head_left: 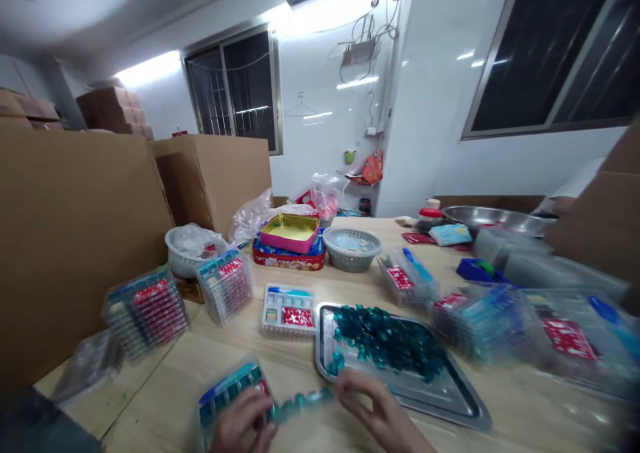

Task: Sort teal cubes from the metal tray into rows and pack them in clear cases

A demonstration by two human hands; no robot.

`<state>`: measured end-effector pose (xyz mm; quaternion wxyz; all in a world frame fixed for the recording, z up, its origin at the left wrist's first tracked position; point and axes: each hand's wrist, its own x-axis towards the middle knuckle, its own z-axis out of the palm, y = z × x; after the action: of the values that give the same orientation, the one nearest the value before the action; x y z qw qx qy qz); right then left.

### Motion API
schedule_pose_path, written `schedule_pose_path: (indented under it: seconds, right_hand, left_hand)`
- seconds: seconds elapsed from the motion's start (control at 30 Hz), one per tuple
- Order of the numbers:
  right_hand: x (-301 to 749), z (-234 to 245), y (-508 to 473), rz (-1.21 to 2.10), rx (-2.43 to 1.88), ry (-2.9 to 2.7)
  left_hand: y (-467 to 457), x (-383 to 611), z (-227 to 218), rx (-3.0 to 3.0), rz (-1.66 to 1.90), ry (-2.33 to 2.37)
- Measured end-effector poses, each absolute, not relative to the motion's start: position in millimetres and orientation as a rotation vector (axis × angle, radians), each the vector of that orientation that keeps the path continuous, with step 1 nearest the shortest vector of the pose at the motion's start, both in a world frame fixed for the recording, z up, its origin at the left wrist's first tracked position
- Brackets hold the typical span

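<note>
Wooden surface near its edge: a strand of teal beads runs just left of a metal tray, pinched by the right hand, its other end clenched in the left hand over a clear plastic box; loose teal beads heap in the tray, more boxes beyond it

Look at that: a shiny steel tray heaped with glossy teal pieces, on a smooth pale wood-grain worktop, beside a matt cardboard box!
</note>
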<state>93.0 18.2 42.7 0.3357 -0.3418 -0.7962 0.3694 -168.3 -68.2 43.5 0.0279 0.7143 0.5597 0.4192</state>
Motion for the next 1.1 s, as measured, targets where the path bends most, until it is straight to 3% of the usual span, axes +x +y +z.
schedule_pose_path:
  seconds: [0.17, 0.27, 0.5, 0.73, 1.1]
  right_hand:
    - [69.1, 78.4, 89.3, 1.186, -0.854, -1.796]
    - [54.3, 79.0, 133.2, 1.272, -0.852, -1.569]
    - [30.8, 55.4, 197.3, 1.235, -0.977, -1.373]
    - [30.1, 32.3, 183.9, 1.288, -1.149, -1.294]
    - [30.4, 47.8, 160.4, 1.496, -1.272, -1.180]
  left_hand:
    - [19.8, -177.8, 103.1, 1.447, 1.279, 1.672]
    - [71.3, -179.6, 115.3, 1.402, 1.304, 1.646]
    - [122.3, -183.9, 105.0, 1.461, 1.264, 1.926]
    - [123.8, -186.5, 82.2, 1.448, 1.162, 2.119]
    - [120.6, -186.2, 83.7, 1.432, 1.159, 2.100]
